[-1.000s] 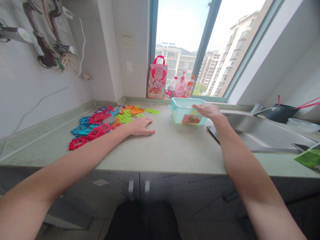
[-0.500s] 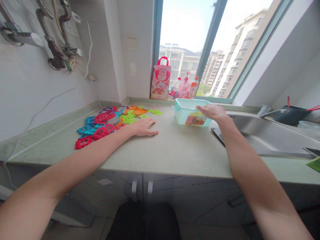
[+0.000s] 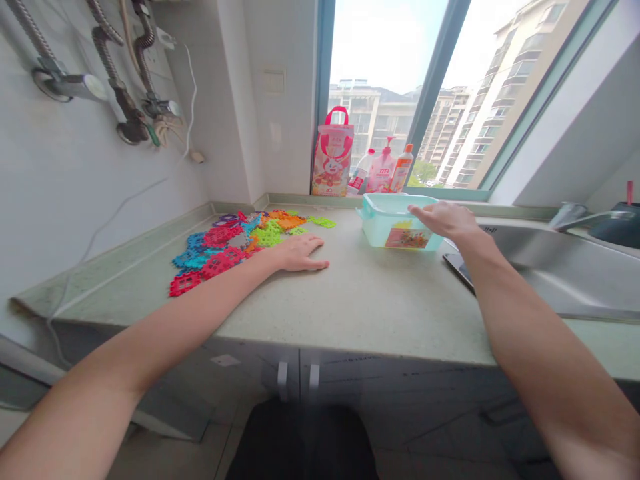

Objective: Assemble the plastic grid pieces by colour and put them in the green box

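Note:
My left hand lies flat on the pale countertop, fingers apart and holding nothing. Right beside it spreads a pile of flat plastic building pieces in red, blue, orange, green and purple; my forearm covers part of the pile's near side. My right hand grips the right rim of a light turquoise plastic tub, its thumb lying over the edge. The tub stands upright on the counter and carries a picture label on its front. How much lies inside it cannot be made out.
A phone-like dark flat device lies under my right forearm, at the edge of the steel sink. On the sill stand a pink bag and several bottles. A white cable hangs along the left wall.
The whole view has shifted, so everything appears farther right. Both hands keep their places: the left on the counter, the right on the tub's rim.

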Action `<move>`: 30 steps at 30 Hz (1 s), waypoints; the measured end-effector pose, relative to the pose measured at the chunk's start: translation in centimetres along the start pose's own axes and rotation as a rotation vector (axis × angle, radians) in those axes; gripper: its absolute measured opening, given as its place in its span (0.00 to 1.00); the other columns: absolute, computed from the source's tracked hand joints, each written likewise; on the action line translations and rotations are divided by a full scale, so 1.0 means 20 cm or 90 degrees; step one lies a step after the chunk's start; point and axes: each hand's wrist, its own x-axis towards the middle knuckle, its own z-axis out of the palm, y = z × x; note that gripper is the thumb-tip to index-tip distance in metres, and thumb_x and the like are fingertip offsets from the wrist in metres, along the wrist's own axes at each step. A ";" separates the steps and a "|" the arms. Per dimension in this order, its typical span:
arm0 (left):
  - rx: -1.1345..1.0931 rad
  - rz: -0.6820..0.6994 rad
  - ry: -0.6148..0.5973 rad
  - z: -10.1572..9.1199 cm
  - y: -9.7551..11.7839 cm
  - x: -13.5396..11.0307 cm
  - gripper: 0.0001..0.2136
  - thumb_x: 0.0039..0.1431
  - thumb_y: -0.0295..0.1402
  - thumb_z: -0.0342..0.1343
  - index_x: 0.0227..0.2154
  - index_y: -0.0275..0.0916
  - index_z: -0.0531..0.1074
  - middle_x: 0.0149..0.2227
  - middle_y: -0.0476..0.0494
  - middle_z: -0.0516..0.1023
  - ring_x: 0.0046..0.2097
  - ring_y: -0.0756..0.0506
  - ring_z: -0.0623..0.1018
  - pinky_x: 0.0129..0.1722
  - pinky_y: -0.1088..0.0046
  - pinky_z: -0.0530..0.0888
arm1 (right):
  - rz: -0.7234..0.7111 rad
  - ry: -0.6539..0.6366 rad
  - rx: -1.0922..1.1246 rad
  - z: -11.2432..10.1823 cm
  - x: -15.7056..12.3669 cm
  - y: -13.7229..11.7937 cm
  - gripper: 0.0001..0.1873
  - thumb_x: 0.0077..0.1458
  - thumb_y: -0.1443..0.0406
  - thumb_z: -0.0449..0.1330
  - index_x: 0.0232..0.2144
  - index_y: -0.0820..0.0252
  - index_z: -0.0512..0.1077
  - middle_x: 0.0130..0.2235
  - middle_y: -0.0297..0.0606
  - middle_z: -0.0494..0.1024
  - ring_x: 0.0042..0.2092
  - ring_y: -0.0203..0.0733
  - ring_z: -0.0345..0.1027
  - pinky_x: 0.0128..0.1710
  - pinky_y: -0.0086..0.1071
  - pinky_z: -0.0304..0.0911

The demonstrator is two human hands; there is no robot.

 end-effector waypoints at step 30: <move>0.141 -0.325 -0.041 -0.39 -0.51 -0.25 0.30 0.47 0.55 0.67 0.54 0.51 0.82 0.55 0.43 0.85 0.51 0.38 0.82 0.47 0.70 0.76 | -0.609 0.198 0.221 0.21 -0.26 -0.54 0.12 0.62 0.67 0.60 0.44 0.48 0.81 0.55 0.40 0.82 0.54 0.53 0.76 0.58 0.53 0.70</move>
